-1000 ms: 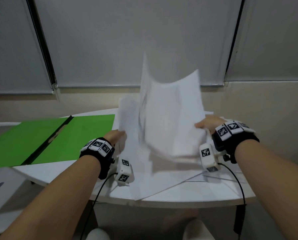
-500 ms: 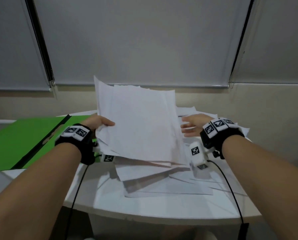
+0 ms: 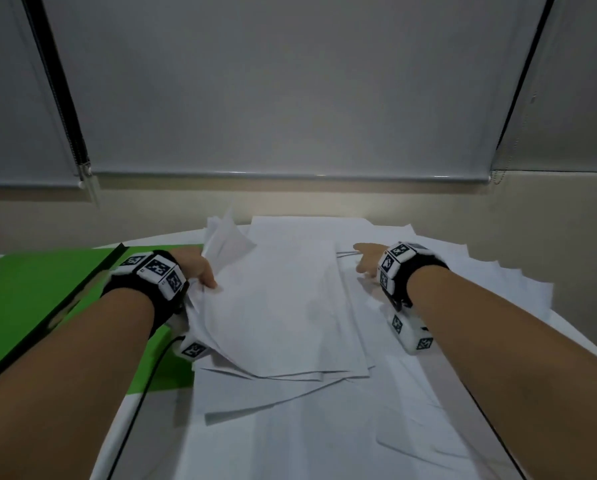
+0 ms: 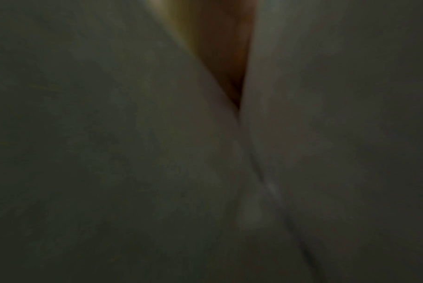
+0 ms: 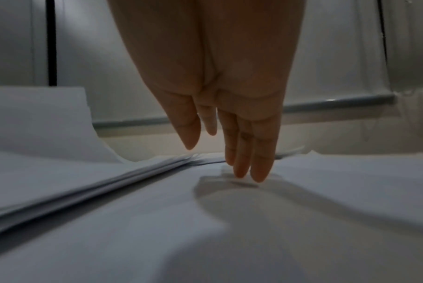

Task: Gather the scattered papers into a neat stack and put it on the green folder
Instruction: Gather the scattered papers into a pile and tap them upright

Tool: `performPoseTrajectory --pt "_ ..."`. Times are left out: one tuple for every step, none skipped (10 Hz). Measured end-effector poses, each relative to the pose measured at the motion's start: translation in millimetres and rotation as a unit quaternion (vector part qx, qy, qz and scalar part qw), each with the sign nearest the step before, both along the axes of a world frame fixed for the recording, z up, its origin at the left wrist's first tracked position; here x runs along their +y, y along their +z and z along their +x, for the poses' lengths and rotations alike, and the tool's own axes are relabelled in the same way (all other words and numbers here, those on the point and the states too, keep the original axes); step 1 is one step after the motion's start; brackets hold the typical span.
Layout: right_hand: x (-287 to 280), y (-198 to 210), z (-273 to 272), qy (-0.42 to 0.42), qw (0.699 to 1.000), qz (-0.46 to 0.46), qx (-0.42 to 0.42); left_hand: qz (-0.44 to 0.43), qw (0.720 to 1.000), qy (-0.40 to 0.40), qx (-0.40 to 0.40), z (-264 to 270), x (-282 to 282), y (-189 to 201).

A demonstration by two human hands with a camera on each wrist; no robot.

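Now my left hand grips the papers' left edge, bunching sheets beside the green folder, my right hand open, straight fingertips touching loose sheets, table edge near me.

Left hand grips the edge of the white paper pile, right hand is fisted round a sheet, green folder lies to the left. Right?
Not quite: the right hand is open, straight fingers touching the white paper pile, as the right wrist view shows. The left hand does grip the pile's edge; the green folder lies left.
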State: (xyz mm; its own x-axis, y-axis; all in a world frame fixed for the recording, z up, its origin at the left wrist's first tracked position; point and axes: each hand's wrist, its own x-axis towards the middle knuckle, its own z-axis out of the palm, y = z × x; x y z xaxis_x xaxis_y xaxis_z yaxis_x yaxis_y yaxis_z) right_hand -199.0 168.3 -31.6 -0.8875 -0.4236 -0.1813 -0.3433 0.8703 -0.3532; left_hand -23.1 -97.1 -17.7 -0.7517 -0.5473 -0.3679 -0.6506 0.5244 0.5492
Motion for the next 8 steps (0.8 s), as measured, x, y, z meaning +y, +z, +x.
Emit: performPoseTrajectory --pt "-11 -1 -20 0.005 0.996 0.086 0.025 -0.011 1.000 -0.006 -0.011 -7 -8 -5" --pt "-22 2 -15 0.027 0.990 0.122 0.063 -0.025 0.999 -0.007 -0.018 -9 -12 -8" --pt "-32 5 -7 0.037 0.967 0.246 0.063 -0.029 0.999 -0.005 -0.021 -12 -18 -14" --pt "-30 1 3 0.065 0.936 0.323 0.123 -0.013 1.000 -0.012 -0.023 -17 -25 -20" --pt "-36 -13 -16 0.030 0.967 0.236 0.086 0.005 0.999 -0.028 -0.015 -22 -33 -28" --pt "-37 -18 -28 0.008 0.979 0.196 0.056 0.018 0.999 -0.035 -0.010 -29 -42 -38" --pt "-35 -8 -14 -0.013 0.974 0.214 0.079 0.022 0.999 -0.029 -0.006 -34 -50 -46" --pt "-38 -11 -15 -0.030 0.970 0.222 0.097 0.021 0.999 -0.025 -0.001 -29 -42 -42"
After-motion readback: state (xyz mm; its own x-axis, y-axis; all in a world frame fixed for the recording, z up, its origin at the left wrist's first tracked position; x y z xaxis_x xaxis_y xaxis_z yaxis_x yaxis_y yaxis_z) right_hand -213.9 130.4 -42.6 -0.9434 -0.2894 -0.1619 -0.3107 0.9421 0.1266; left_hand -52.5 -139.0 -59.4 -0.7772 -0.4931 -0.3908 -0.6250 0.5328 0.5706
